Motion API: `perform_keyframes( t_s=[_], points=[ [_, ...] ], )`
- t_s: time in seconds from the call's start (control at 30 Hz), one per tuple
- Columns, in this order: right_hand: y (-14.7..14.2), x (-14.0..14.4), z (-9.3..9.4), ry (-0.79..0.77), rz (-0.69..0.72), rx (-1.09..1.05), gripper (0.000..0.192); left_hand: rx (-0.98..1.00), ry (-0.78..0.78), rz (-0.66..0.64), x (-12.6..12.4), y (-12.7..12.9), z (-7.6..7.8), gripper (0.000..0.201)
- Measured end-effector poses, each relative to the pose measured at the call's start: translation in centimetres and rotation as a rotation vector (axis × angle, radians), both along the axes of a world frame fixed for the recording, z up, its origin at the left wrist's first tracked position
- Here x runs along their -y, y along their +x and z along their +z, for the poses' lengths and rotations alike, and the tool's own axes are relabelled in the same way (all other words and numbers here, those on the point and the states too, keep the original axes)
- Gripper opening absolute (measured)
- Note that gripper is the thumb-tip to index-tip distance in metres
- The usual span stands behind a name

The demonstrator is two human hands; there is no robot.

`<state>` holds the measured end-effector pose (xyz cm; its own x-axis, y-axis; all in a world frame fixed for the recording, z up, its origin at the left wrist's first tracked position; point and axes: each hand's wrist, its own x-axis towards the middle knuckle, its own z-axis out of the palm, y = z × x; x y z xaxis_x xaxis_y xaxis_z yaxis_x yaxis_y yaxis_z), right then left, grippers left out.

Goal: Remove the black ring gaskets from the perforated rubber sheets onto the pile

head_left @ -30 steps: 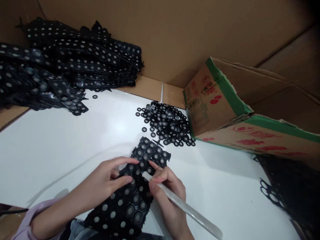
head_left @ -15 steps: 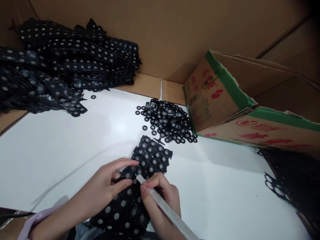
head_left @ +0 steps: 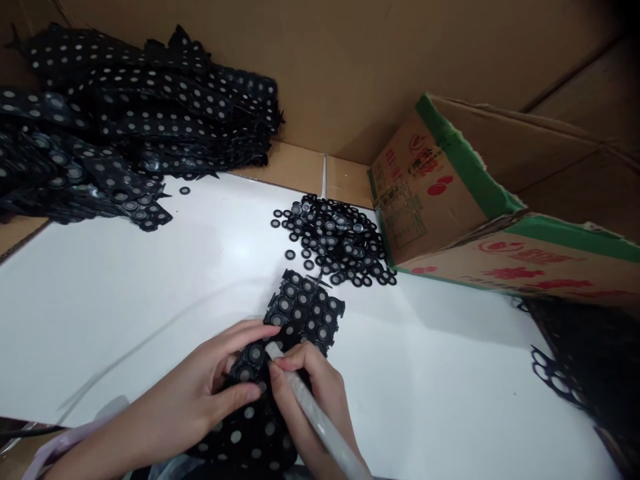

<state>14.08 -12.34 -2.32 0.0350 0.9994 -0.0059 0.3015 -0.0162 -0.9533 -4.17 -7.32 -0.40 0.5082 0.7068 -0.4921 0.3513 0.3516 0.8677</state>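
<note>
Item: black perforated sheet [head_left: 300, 313], flexible, set with rows of small rings; lies on the white tabletop [head_left: 150, 293] at its near edge, far end flat, near end under both hands and running out of view below.

Left hand [head_left: 210, 387]: fingers curled onto the sheet's left edge, index finger and thumb pinching it down just beside the row being worked.

Right hand [head_left: 305, 393]: closed in a pen grip around a translucent rod [head_left: 320, 420], tip resting on a ring close to the left index finger. Whether the tip is pushing the ring through cannot be made out; the fingers hide the contact.

Loose rings [head_left: 335, 243]: a heap beyond the sheet's far end, touching the foot of the cardboard box [head_left: 430, 193]; a few strays at the heap's left edge, one apart near the stack.

Stack of sheets [head_left: 125, 127]: black, piled at far left against the cardboard wall [head_left: 350, 67].

Tangled black scrap [head_left: 585, 360]: at far right, just below the box.

Handling note: the step appears best done with the rod held steeply and centred on one ring, the left fingers pressing the sheet flat right next to it so the web does not lift or tear, and the pressure kept short so that neighbouring rings stay seated.
</note>
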Motion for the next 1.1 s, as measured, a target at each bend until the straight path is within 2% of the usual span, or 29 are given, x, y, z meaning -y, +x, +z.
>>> perform_keyframes(
  t_s=[0.1, 0.17, 0.23, 0.43, 0.57, 0.8, 0.9, 1.0, 1.1],
  points=[
    [0.7, 0.3, 0.3, -0.130, -0.109, -0.233, 0.016, -0.033, 0.011, -0.008, 0.1, -0.7, 0.1, 0.057],
    [1.0, 0.7, 0.2, -0.142, -0.141, -0.381, 0.017, -0.023, 0.020, -0.001, 0.0, -0.8, 0.2, 0.054],
    [0.9, 1.0, 0.0, -0.136, -0.132, -0.403, 0.016, 0.000, -0.026, -0.003, 0.0, -0.8, 0.3, 0.054],
    [0.0, 1.2, 0.4, -0.040, -0.081, -0.110, 0.011, -0.017, -0.005, 0.036, 0.4, -0.6, -0.1, 0.041],
    [0.3, 0.9, 0.7, 0.014, 0.019, -0.032, 0.011, -0.037, -0.020, 0.019, 0.4, -0.6, -0.2, 0.047],
    [0.5, 0.7, 0.5, 0.054, 0.048, 0.020, 0.012, -0.031, 0.010, 0.033, 0.6, -0.7, -0.7, 0.046],
    [0.0, 0.4, 0.5, 0.152, 0.074, 0.111, 0.011, -0.031, 0.032, 0.027, 0.8, -0.8, -0.9, 0.044],
    [-0.6, 0.2, 0.3, 0.258, 0.077, 0.249, 0.012, -0.026, 0.033, -0.001, 1.0, -0.7, -0.6, 0.041],
    [-1.0, 0.4, 0.0, 0.242, 0.041, 0.303, 0.012, -0.029, 0.018, -0.030, 1.1, -0.7, 0.0, 0.039]
  ],
)
